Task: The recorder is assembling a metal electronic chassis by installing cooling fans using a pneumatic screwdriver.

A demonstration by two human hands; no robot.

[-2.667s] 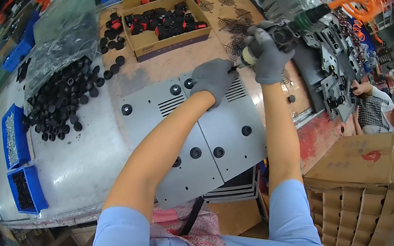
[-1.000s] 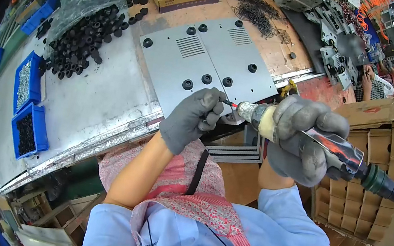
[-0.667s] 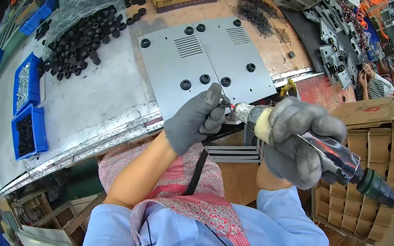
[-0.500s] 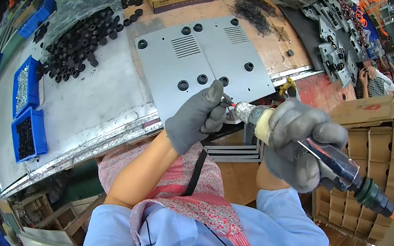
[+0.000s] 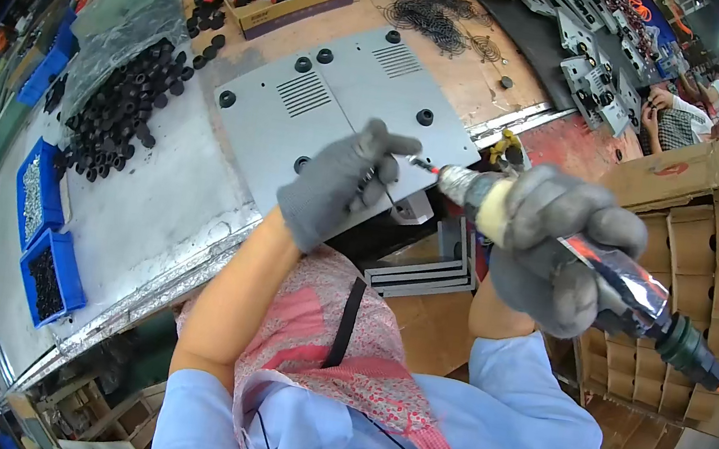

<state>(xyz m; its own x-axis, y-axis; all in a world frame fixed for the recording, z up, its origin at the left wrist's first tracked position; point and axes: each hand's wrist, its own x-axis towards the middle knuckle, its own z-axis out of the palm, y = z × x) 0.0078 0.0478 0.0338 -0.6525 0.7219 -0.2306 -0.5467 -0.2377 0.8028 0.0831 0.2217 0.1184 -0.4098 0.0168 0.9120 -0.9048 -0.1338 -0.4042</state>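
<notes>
Beside grey panels [image 5: 384, 105] already bearing black feet [image 5: 425, 117], our right hand [image 5: 550, 227] clasps the driver [image 5: 628, 287]; our left hand [image 5: 337, 185] half-curls, contents unclear.

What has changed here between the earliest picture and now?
The left hand and right hand have drawn back from the far part of the grey panels toward their near edge. The power driver has swung round, its hose end now toward the lower right. Whether the left hand let go of anything is unclear. Unchanged: power driver in the right hand, panels with black feet on the table.
</notes>
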